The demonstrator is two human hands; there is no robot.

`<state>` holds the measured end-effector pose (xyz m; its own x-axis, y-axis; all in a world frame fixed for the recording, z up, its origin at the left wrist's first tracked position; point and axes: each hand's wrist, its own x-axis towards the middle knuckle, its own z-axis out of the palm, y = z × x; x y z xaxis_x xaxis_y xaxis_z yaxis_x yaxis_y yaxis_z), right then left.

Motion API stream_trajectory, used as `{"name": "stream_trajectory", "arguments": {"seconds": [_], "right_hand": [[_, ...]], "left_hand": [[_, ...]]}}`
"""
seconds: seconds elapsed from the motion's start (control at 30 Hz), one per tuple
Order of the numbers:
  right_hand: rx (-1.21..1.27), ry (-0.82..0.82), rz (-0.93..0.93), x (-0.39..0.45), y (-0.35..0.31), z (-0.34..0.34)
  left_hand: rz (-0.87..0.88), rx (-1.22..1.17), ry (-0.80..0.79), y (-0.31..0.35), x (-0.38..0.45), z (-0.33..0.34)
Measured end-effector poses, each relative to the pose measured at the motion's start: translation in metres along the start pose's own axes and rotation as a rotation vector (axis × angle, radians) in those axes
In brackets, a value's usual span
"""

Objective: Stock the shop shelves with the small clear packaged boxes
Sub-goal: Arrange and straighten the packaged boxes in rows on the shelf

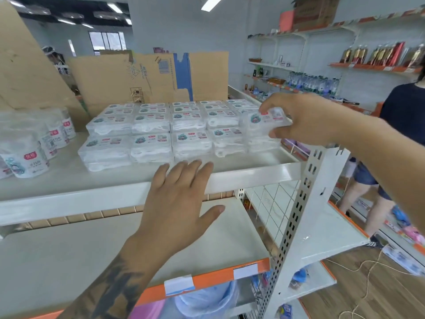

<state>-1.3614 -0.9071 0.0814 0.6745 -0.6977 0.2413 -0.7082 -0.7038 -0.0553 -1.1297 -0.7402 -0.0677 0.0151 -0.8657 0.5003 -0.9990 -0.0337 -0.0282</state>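
Several small clear packaged boxes (150,143) stand stacked in rows on the white top shelf (253,174). My right hand (305,118) grips one clear box (264,122) from the right side, on top of the rightmost front stack. My left hand (181,194) is spread open in front of the shelf's front lip, fingertips near the lip, holding nothing.
Clear round tubs (25,157) stand at the shelf's left. Flattened cardboard (149,77) leans behind the boxes. A bare lower shelf (92,249) with an orange edge lies below. A perforated upright post (296,226) stands at right. A person (391,134) stands by the wall shelves of bottles.
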Motion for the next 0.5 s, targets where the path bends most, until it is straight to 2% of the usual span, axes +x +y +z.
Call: {"name": "stream_trajectory", "arguments": {"seconds": [0.2, 0.5], "right_hand": [[0.044, -0.122, 0.035, 0.025, 0.025, 0.017], [0.065, -0.036, 0.070, 0.025, 0.031, 0.032]], "left_hand": [[0.032, 0.035, 0.126, 0.001, -0.008, 0.007], [-0.003, 0.056, 0.142, 0.006, -0.008, 0.011]]}}
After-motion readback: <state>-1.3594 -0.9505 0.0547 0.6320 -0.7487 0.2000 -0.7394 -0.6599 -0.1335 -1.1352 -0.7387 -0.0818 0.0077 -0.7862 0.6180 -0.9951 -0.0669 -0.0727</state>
